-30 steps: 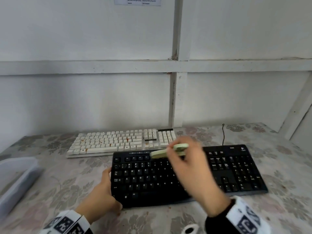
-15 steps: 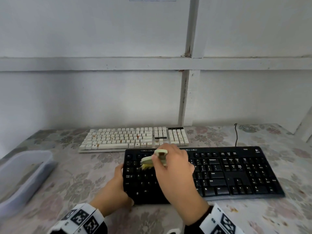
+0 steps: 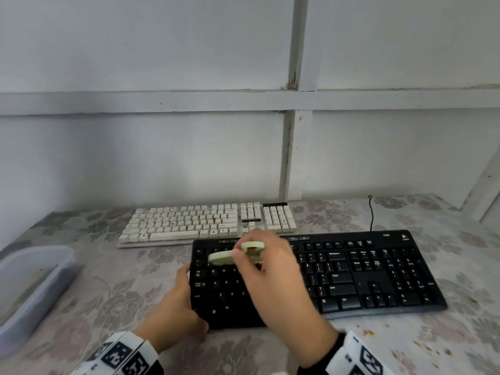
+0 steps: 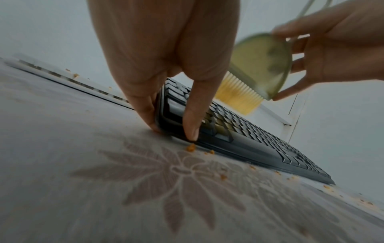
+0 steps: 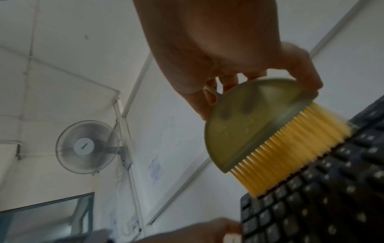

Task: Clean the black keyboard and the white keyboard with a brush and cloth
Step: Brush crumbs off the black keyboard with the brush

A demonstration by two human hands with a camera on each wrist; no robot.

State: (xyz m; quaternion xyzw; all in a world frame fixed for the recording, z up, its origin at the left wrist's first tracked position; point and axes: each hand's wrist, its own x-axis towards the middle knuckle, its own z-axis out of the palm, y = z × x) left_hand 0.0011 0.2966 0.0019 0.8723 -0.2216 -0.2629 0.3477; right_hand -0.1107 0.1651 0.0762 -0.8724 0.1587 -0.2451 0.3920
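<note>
Right hand point(image 3: 273, 277) grip around brush point(image 3: 232, 254)

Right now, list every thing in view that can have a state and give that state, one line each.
black keyboard: flat on the table, left end steadied, being brushed.
white keyboard: flat behind it, untouched, orange specks on the keys.
brush: gripped, bristles touching the black keys.
left hand: holds the black keyboard's left end.
right hand: grips the brush.
plastic tub: open, at the table's left edge.
crumbs: scattered on the tablecloth.
wall fan: motion cannot be told.
</note>
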